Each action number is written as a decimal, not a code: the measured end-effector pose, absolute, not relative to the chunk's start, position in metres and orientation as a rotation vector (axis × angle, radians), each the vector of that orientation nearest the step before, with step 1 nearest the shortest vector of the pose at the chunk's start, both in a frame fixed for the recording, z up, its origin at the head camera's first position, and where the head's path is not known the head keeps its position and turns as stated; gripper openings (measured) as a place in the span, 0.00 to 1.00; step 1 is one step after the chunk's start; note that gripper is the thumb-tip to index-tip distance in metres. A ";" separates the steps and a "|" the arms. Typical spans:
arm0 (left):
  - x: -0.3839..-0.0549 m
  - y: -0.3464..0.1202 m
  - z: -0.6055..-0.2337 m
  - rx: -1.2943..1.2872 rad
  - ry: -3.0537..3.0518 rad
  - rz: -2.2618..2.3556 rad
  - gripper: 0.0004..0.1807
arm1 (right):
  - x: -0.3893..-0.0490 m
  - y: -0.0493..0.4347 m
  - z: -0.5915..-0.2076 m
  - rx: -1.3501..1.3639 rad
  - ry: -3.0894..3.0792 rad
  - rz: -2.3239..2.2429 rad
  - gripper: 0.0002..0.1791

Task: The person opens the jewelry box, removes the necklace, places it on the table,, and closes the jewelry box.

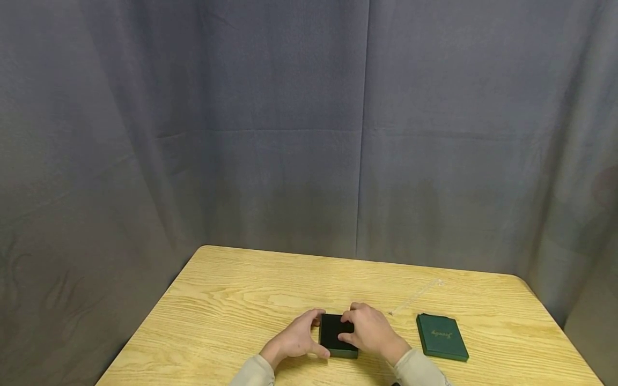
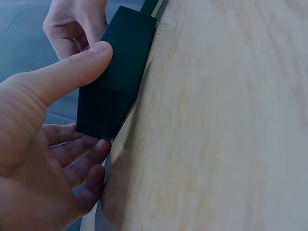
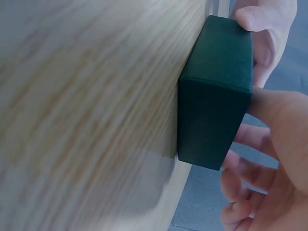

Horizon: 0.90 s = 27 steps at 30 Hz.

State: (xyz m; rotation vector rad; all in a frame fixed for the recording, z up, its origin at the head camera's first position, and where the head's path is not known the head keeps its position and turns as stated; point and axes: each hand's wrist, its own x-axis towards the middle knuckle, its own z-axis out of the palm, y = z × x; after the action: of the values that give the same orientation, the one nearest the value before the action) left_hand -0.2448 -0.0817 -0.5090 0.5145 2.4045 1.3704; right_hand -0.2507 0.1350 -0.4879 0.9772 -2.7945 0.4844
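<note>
A small dark green box [image 1: 344,354] with a black pad [image 1: 330,333] in its top sits on the table near its front edge. My left hand [image 1: 300,335] holds it from the left, thumb at the near side and fingers toward the far side. In the left wrist view the left thumb [image 2: 96,60] lies against the green wall. From the right, my right hand [image 1: 372,329] reaches over the top, its bent index finger and thumb on the black pad. The right wrist view shows its other fingers [image 3: 240,187] curled beside the box; the thumb's tip is hidden behind the rim.
A flat green lid [image 1: 442,338] with gold lettering lies to the right of the hands. Behind it a thin, pale chain [image 1: 415,297] is stretched out on the wooden table [image 1: 232,289]. Grey curtains [image 1: 285,161] hang around the back and sides.
</note>
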 end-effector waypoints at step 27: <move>-0.245 -0.081 -0.509 0.494 2.412 1.355 0.48 | -0.246 0.132 -0.491 1.012 -2.816 0.340 0.22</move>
State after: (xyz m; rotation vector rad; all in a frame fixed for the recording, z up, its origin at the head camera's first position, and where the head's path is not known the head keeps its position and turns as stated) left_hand -0.2449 -0.0807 -0.5093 0.4941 2.4124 1.3554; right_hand -0.2460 0.1317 -0.4906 1.0122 -2.8162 0.3402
